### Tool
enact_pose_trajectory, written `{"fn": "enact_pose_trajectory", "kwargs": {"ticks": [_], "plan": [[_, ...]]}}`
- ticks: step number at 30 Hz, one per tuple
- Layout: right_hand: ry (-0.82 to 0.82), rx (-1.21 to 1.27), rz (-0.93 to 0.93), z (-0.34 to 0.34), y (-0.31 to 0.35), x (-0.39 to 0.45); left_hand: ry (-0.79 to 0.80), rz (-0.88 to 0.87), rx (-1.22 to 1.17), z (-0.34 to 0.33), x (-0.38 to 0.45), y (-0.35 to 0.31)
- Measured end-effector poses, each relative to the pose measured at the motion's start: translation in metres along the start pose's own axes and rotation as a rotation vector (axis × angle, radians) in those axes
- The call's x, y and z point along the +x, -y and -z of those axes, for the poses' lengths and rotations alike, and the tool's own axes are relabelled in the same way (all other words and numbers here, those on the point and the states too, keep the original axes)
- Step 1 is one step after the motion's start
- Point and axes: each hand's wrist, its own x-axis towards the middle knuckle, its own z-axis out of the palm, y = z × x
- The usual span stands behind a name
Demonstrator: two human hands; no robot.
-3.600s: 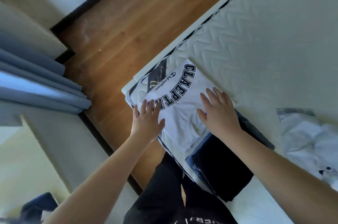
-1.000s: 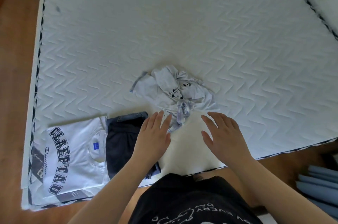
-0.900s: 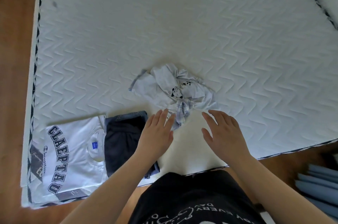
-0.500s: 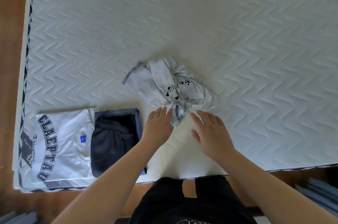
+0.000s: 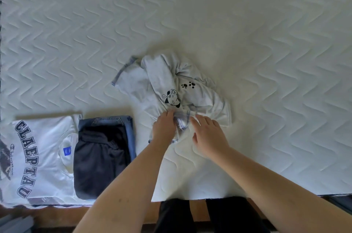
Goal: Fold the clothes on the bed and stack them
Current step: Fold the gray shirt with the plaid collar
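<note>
A crumpled pale grey shirt (image 5: 202,97) with a black cat print and paw marks lies in a heap on the white quilted mattress (image 5: 247,23). My left hand (image 5: 164,127) is at the heap's near edge, its fingers curled into the fabric beside a strip of plaid trim (image 5: 183,121). My right hand (image 5: 208,134) lies just right of it, fingers stretched out, tips touching the same near edge. At the left, a folded white shirt (image 5: 38,149) with dark block lettering lies flat. Beside it a folded dark garment (image 5: 99,160) rests on folded blue jeans (image 5: 122,120).
The mattress's near edge (image 5: 209,195) runs along the bottom, with wooden floor (image 5: 196,211) and my dark trousers below it. Bare quilted mattress stretches beyond and to the right of the heap. Grey folds of a curtain (image 5: 15,223) show at the bottom left corner.
My view swung from the folded stack at the bed's corner to the crumpled shirt. Both hands moved forward onto its near edge, and the left fingers have curled into the fabric.
</note>
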Motion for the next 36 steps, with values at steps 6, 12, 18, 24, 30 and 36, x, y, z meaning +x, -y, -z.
{"fn": "enact_pose_trajectory", "kwargs": {"ticks": [6,12,18,24,30,36], "plan": [[0.039,0.111,-0.059,-0.001,0.005,0.011,0.065,-0.056,-0.333,0.022,-0.011,-0.001],[-0.056,0.268,-0.179,0.008,0.016,0.006,0.144,-0.183,-0.546,0.066,-0.057,-0.006],[-0.081,0.624,-0.255,0.050,0.012,-0.014,0.021,-0.311,-0.387,0.109,-0.092,-0.002],[-0.160,0.599,-0.271,0.106,0.013,-0.054,-0.121,-0.450,-0.034,0.132,-0.115,0.020],[-0.347,0.674,-0.304,0.153,0.040,-0.104,-0.307,-0.338,0.098,0.157,-0.144,0.037],[-0.527,0.928,-0.420,0.201,0.064,-0.131,-0.209,-0.396,-0.272,0.202,-0.169,0.029]]}}
